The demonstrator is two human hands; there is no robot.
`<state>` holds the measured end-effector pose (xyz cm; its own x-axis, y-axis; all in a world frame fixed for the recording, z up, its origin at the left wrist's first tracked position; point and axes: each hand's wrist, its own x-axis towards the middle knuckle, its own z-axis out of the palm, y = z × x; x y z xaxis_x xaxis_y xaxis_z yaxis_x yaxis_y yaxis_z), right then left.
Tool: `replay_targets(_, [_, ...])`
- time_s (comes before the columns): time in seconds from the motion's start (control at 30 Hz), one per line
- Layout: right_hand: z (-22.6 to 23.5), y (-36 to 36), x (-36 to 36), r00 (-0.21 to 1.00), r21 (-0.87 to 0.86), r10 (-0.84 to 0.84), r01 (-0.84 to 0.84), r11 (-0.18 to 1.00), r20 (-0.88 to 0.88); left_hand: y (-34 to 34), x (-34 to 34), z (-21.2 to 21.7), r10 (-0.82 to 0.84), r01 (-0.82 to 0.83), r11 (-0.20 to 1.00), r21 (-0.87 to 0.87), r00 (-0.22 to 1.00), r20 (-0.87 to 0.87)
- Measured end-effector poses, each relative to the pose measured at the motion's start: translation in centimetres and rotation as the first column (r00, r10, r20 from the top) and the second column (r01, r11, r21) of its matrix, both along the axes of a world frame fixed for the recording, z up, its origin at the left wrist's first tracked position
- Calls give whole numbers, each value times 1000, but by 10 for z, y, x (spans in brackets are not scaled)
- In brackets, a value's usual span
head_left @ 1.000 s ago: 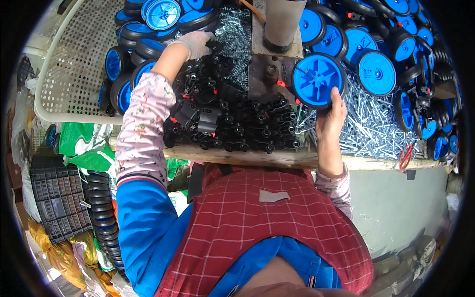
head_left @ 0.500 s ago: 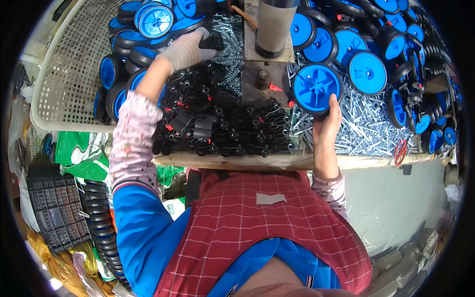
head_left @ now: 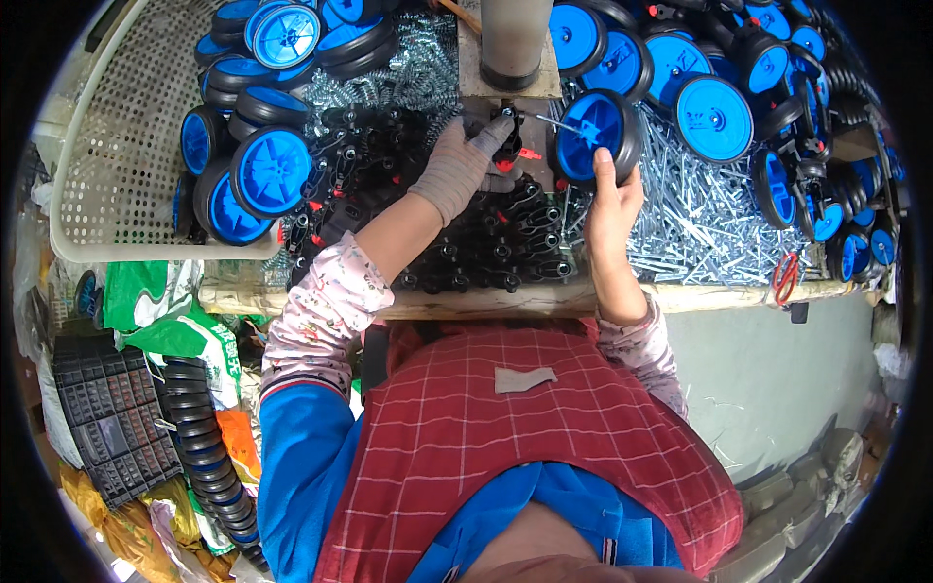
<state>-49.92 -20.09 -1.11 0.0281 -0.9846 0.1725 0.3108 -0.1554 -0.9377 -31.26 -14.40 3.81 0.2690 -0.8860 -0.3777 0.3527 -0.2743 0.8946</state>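
L hand (head_left: 457,175), gloved, sits at 12 o'clock of the bench (head_left: 700,296) edge, fingers pinched on a small black bracket (head_left: 502,115) under the grey press column (head_left: 515,39). R hand (head_left: 610,199), bare, fingers wrapped round the rim of a blue wheel w/ black tyre (head_left: 595,136), held upright just at 3 o'clock of the bracket; a thin metal pin (head_left: 554,122) sticks out of its hub toward the L fingers. Black brackets (head_left: 486,243) piled below both hands. Loose silver pins (head_left: 700,214) at 3 o'clock. More blue wheels (head_left: 267,170) at 9 o'clock, by a white perforated basket (head_left: 107,165).
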Motion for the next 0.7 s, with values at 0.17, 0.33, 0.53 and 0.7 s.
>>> replay_targets(0.17, [9,7,10,982,-54,13,-24,998,-191,-2,3,4,8,-8,1000,11,1000,-14])
replay_targets(0.33, [6,17,27,966,-203,34,-88,975,-255,-1,8,3,-40,40,999,14,999,-22])
replay_targets(0.53, [15,15,31,804,-334,43,-294,895,-594,-4,96,10,-373,303,927,223,677,634])
replay_targets(0.7, [33,3,34,788,-258,48,-257,931,-614,-48,172,71,246,3,969,-247,66,967])
